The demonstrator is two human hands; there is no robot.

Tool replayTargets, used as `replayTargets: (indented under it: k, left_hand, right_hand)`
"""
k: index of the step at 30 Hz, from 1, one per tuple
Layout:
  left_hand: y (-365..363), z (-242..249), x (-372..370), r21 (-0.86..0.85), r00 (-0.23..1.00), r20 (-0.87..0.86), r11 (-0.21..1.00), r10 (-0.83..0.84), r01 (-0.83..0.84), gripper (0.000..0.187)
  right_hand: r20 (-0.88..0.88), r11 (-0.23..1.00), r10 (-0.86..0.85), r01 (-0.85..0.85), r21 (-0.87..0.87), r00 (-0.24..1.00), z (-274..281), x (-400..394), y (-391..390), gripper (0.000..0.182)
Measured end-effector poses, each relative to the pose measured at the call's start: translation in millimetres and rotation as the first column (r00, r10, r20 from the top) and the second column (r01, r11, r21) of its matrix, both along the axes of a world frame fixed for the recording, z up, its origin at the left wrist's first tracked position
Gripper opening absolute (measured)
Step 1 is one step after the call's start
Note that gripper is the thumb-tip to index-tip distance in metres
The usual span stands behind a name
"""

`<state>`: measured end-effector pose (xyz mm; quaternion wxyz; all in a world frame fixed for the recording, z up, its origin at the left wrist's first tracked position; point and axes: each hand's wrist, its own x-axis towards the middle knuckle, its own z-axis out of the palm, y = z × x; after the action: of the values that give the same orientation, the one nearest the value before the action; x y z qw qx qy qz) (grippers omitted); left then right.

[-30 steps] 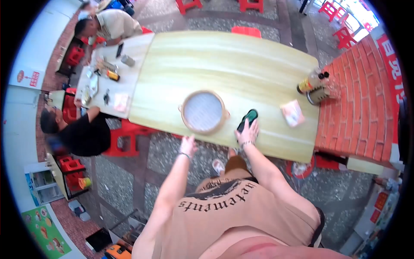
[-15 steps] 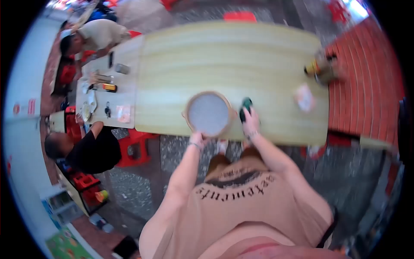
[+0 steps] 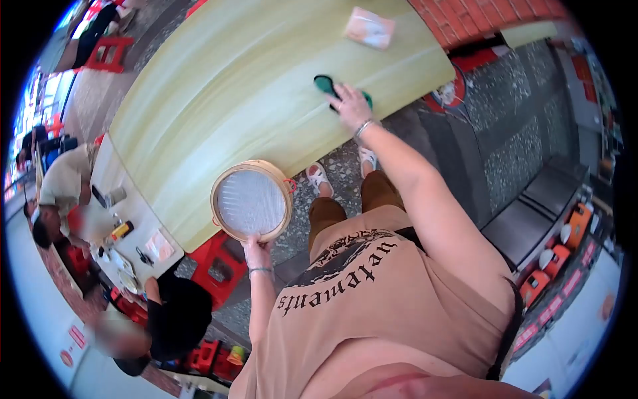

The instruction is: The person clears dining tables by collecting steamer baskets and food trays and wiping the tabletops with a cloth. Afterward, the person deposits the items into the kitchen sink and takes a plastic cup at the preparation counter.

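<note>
A round bamboo steamer basket (image 3: 251, 201) with a pale mesh bottom and red loops at its sides is held by my left hand (image 3: 257, 250) at its near rim. It overlaps the near edge of the pale green-yellow table (image 3: 219, 86). On the tabletop, my right hand (image 3: 350, 108) rests over a dark green cloth (image 3: 325, 84), fingers spread and pressed on it. Part of the cloth shows on both sides of the hand. What lies under the palm is hidden.
A pink-and-white packet (image 3: 370, 28) lies farther up the table. Two people sit at the joined table on the left, among dishes and a bottle (image 3: 122, 231). A red stool (image 3: 218, 269) stands by the near edge. Grey benches (image 3: 518, 229) are at right.
The view has turned and shifted. The steamer basket has come off toward the table's near edge in my left hand. My right hand and the green cloth are farther from the basket.
</note>
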<state>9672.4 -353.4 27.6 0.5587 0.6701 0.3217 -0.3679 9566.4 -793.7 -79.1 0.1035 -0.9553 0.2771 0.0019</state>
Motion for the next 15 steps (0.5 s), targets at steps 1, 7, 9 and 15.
replayTargets:
  k: [1,7,9,15]
  left_hand:
    - [-5.1,-3.4,-0.1,-0.031,1.000,-0.003,0.999,-0.028,0.028,0.060]
    - [-77.5,13.3,-87.9,-0.065,0.996,-0.018,0.994,-0.091,0.090,0.037]
    - [-105.4,13.2,-122.4,-0.105,0.992,-0.062,0.989,-0.111,0.104,0.038]
    - [-162.0,30.8,-243.9,-0.172,0.993,-0.099,0.984,-0.057,0.039,0.026]
  right_hand:
    - [0.033,0.999,-0.035,0.036,-0.040,0.999,-1.1,-15.0,-19.8,0.041]
    - [0.041,0.981,-0.183,0.186,-0.054,0.982,2.3,-109.1,-130.4,0.043]
    - [0.106,0.965,-0.211,0.224,-0.139,0.972,-6.1,-153.5,-169.0,0.043]
    - [-0.169,0.851,-0.525,0.516,-0.098,0.834,4.6,-274.0,-265.9,0.044]
